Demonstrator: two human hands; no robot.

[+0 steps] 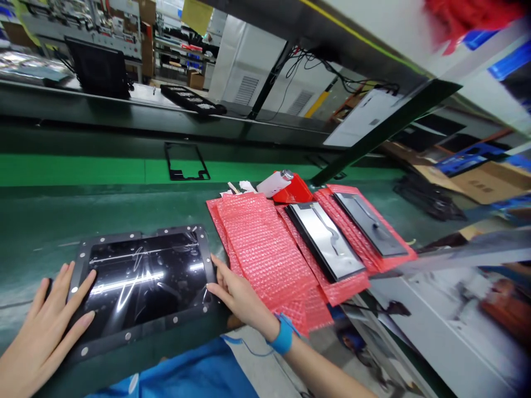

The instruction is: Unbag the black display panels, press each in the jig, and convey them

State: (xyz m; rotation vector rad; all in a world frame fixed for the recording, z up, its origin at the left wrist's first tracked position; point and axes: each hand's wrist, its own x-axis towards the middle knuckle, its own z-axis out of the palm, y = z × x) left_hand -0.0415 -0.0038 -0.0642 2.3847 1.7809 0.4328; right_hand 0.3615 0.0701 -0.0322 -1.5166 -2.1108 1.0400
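Note:
A black display panel [145,282] lies flat on the green bench, set in a dark grey frame with round silvery dots along its border. Clear film with creases and bright reflections covers its face. My left hand [50,326] rests on the panel's left edge, its fingers spread and stretched out. At the opposite edge, my right hand [236,290] grips the frame between thumb and bent fingers; some of those fingers are hidden. A blue wrist band [284,334] circles my right wrist.
Pink bubble-wrap sheets [265,249] lie right of the panel. Silver-backed screens [327,237] rest on more bubble wrap beside them. A white bottle [274,183] leans by a red holder [295,189]. Behind is a thin black frame [186,162]; a green post [385,130] slants across the right.

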